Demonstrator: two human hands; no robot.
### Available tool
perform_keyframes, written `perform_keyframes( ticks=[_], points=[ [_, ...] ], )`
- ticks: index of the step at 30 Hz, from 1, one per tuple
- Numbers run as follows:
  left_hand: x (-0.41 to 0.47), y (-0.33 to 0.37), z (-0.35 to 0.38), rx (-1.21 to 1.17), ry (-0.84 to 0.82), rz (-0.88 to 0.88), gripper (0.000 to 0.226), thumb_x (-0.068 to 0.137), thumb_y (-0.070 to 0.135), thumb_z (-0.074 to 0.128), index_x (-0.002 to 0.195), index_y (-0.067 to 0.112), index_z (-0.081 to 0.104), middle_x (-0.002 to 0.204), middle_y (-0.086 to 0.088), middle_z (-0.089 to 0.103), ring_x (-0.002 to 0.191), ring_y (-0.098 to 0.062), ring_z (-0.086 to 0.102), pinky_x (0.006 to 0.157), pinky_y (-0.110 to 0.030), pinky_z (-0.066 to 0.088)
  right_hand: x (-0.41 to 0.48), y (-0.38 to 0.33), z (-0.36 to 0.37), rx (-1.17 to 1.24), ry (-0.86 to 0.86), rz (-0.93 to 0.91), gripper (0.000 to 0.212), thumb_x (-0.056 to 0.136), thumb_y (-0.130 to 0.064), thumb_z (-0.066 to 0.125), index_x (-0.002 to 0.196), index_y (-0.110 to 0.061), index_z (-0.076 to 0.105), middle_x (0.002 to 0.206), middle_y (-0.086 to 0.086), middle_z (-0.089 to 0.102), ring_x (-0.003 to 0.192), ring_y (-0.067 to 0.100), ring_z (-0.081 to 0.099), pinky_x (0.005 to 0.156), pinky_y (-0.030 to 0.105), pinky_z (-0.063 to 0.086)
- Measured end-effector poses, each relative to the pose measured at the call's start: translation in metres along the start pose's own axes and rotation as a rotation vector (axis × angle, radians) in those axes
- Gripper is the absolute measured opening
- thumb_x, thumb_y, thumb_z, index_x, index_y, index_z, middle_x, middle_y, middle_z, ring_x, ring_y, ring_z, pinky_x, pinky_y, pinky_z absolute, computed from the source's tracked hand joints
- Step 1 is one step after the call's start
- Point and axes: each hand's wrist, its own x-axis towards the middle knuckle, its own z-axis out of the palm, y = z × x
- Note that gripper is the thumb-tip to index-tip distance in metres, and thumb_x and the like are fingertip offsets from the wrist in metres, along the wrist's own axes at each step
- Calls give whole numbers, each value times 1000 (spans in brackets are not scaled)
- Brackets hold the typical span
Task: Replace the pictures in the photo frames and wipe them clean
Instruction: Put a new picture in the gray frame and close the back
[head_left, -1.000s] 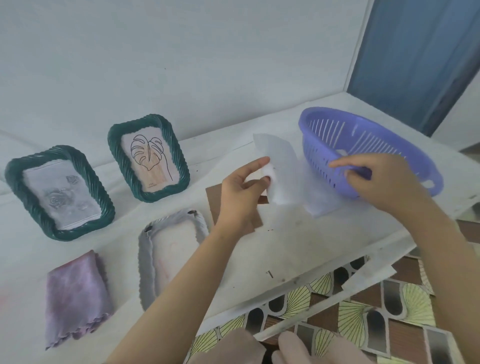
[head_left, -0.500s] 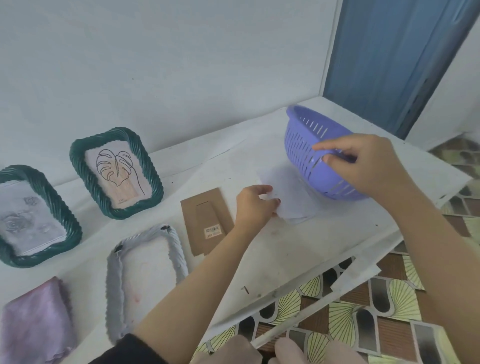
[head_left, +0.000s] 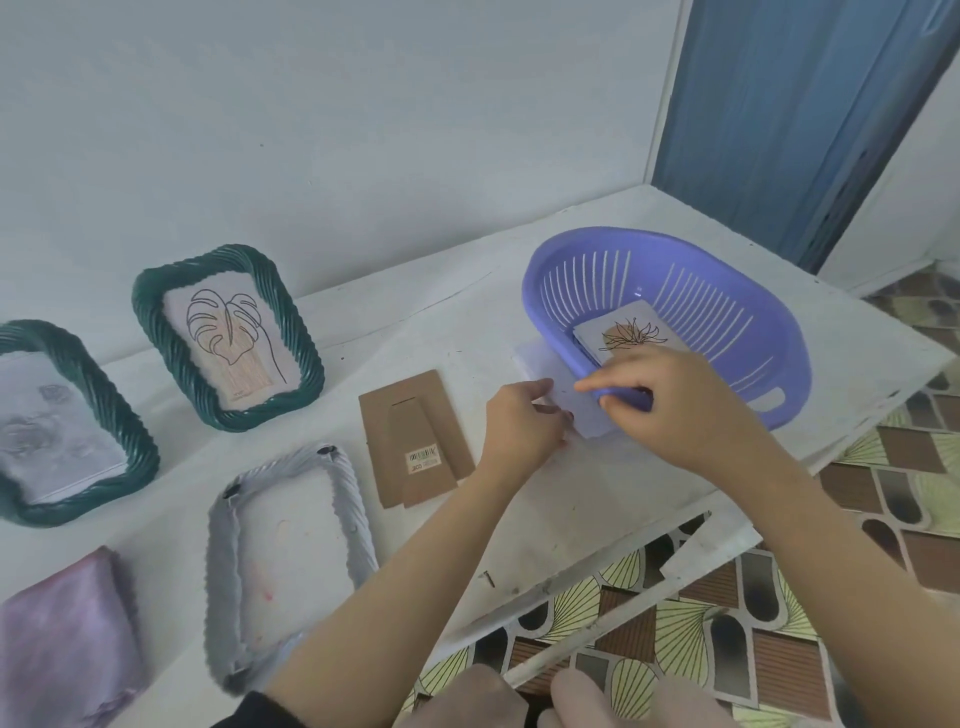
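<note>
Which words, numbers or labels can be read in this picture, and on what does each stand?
Sticker on the brown backing board: barcode and small print, too blurred to read.
Leaf picture in the green frame: tiny print at the bottom, too small to read.
No other text.

One camera, worn on the person's head, looks forward and down at the white desk (head_left: 613, 499) from close above; wall (head_left: 363, 130) beyond the desk, patterned floor (head_left: 675, 639) before it.

left hand (head_left: 524, 423), right hand (head_left: 693, 408) curled, close together
</note>
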Motion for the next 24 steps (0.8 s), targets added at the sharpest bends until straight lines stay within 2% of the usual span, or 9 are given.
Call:
perform_keyframes(
  ticks=[4, 6, 8, 10, 12, 14, 18, 21, 24],
  points=[
    [-1, -2, -5, 125, 71, 86, 40, 85, 9, 56, 125, 11, 56, 102, -9, 69, 70, -14, 60, 65, -19, 47, -2, -4, 0, 28, 7, 43, 28, 81, -3, 61, 98, -21, 73, 82, -12, 61, 75, -2, 54, 64, 9, 37],
    [-3, -3, -8, 130, 147, 170, 37, 90, 12, 51, 127, 15, 53, 122, -3, 60, 82, -8, 58, 69, -9, 40, -3, -10, -6, 169, -6, 126, 26, 83, -5, 62, 97, -24, 73, 91, -15, 62, 86, -2, 57, 70, 5, 43],
    [-6, -1, -12, 51, 197, 270, 40, 93, 16, 48, 132, 22, 45, 130, 4, 50, 93, -5, 56, 69, 0, 37, 0, -14, -18, 392, -11, 214, 24, 85, -8, 61, 94, -27, 73, 91, -16, 67, 87, -6, 60, 75, 5, 46],
    [-9, 2, -16, -6, 194, 383, 43, 94, 20, 48, 136, 29, 40, 129, 8, 45, 104, -4, 53, 80, -6, 41, 8, -9, -33, 514, 20, 310, 25, 87, -11, 58, 91, -30, 73, 92, -10, 70, 84, 1, 64, 74, 12, 51],
    [-9, 3, -19, 21, 165, 477, 45, 95, 22, 47, 137, 35, 38, 132, 10, 42, 118, -7, 47, 93, -21, 43, 19, 4, -43, 396, 39, 389, 24, 88, -13, 56, 90, -31, 72, 96, -9, 70, 86, 7, 63, 73, 17, 48],
    [-8, 4, -22, 100, 129, 527, 45, 95, 25, 48, 136, 40, 37, 142, 4, 37, 131, -11, 35, 100, -26, 38, 30, 21, -47, 126, -20, 463, 20, 88, -17, 56, 97, -30, 69, 102, -4, 68, 92, 10, 59, 74, 18, 40],
    [-2, 6, -24, 356, 95, 552, 40, 92, 37, 50, 132, 40, 45, 152, 1, 25, 135, -14, 28, 103, -29, 29, 47, 54, -37, -319, -376, 654, 43, 84, -27, 63, 126, -22, 54, 131, 9, 53, 116, 27, 50, 89, 30, 38],
    [0, 6, -24, 376, 71, 568, 39, 92, 38, 51, 130, 36, 48, 151, 3, 28, 136, -12, 27, 105, -29, 30, 50, 62, -23, -499, -529, 673, 54, 79, -33, 66, 125, -14, 46, 122, 10, 56, 99, 29, 54, 79, 31, 44],
    [0, 6, -25, 351, 51, 586, 39, 92, 36, 52, 131, 33, 49, 149, 2, 33, 134, -9, 30, 102, -24, 32, 54, 57, -22, -498, -543, 729, 56, 78, -20, 68, 123, -9, 38, 108, 14, 57, 86, 28, 53, 66, 29, 42]
  ],
)
